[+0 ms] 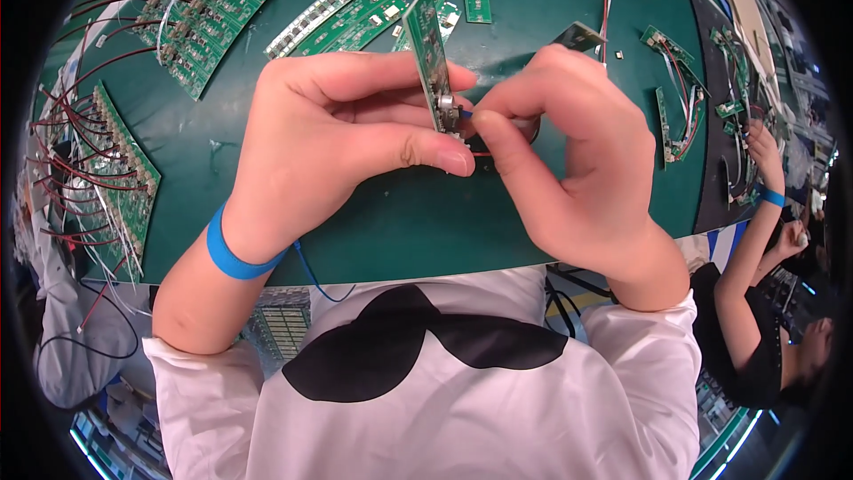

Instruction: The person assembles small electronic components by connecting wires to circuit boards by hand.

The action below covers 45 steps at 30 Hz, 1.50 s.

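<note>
Pinching the narrow green circuit board (pixel 429 53) upright in my left hand (pixel 333 138), I fear my right hand (pixel 569 160), gripping the thin red-and-blue wire lead (pixel 468 114), could tug it loose.

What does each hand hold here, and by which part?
The left hand grips a narrow green circuit board edge-on at its lower end; the right hand pinches a thin wire at the board.

Electronics assembly workshop: green circuit boards (pixel 346 13) cover a green workbench (pixel 400 213).
</note>
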### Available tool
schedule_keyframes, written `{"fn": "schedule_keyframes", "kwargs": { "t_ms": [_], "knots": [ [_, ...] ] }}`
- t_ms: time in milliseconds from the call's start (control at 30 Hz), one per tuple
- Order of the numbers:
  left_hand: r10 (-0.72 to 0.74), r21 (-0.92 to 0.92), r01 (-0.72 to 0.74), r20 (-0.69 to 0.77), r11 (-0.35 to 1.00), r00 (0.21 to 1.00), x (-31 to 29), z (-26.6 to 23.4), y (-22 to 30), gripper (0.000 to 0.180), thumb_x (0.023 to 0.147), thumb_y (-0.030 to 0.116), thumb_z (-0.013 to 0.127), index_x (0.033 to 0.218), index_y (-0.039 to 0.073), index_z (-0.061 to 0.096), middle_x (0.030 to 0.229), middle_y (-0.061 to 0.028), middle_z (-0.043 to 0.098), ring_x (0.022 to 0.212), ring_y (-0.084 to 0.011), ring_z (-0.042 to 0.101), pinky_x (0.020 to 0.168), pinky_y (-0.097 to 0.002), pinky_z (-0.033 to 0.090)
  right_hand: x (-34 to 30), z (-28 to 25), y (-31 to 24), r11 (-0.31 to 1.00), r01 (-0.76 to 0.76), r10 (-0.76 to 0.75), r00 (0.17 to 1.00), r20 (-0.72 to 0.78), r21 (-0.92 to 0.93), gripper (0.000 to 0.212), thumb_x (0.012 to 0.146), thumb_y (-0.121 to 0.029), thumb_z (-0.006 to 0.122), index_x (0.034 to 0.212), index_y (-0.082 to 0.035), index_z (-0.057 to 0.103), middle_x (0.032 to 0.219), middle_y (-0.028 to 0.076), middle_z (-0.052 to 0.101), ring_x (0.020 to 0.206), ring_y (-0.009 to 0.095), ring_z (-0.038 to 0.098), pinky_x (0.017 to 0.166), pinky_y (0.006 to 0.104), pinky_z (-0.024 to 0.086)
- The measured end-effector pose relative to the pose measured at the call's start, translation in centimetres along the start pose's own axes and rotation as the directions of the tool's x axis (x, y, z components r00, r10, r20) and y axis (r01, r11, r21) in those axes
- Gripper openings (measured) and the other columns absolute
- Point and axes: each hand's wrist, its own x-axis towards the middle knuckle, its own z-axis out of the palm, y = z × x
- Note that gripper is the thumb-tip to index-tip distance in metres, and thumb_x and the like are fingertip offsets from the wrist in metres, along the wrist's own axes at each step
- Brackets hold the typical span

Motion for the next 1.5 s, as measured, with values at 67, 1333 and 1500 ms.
{"fn": "schedule_keyframes", "kwargs": {
  "t_ms": [67, 1333, 1500],
  "knots": [
    [-0.026, -0.002, 0.026, 0.017, 1.000, 1.000, 0.0, 0.2, 0.0, 0.043, 0.063, -0.013, 0.071, 0.104, -0.008, 0.059, 0.090, -0.0158, 0.066, 0.078, -0.0184, 0.066, 0.071, -0.0256, 0.054, 0.1, -0.2, 0.1, 1.000, -0.004, 0.004, 1.000, 0.007, 0.006, 0.012, 0.070, 0.010, 0.061, 0.074, -0.001, 0.058, 0.067, 0.004, 0.057, 0.058, 0.015, 0.047, 0.061, 0.0266, 0.035],
    [0.251, 0.111, -0.249, -0.003, 0.962, 0.968, 0.0, -0.3, -0.4, 0.055, 0.058, -0.002, 0.078, 0.109, -0.008, 0.056, 0.097, -0.0219, 0.065, 0.090, -0.0289, 0.065, 0.080, -0.0353, 0.053, 1.2, -1.4, 0.6, 0.952, 0.229, -0.243, 0.969, -0.048, -0.203, 0.013, 0.068, 0.002, 0.067, 0.078, -0.006, 0.063, 0.071, 0.002, 0.057, 0.071, 0.019, 0.057, 0.092, 0.0411, 0.031],
    [0.409, 0.177, -0.431, 0.151, 0.885, 0.900, 0.5, -1.3, -1.7, 0.059, 0.060, 0.003, 0.079, 0.113, -0.006, 0.054, 0.103, -0.0225, 0.062, 0.091, -0.0270, 0.064, 0.079, -0.0346, 0.053, 1.5, -1.9, -1.7, 0.901, 0.217, -0.210, 0.976, 0.060, -0.375, 0.014, 0.065, 0.000, 0.069, 0.077, -0.005, 0.064, 0.071, 0.002, 0.056, 0.074, 0.020, 0.057, 0.091, 0.0394, 0.031]
  ]
}}
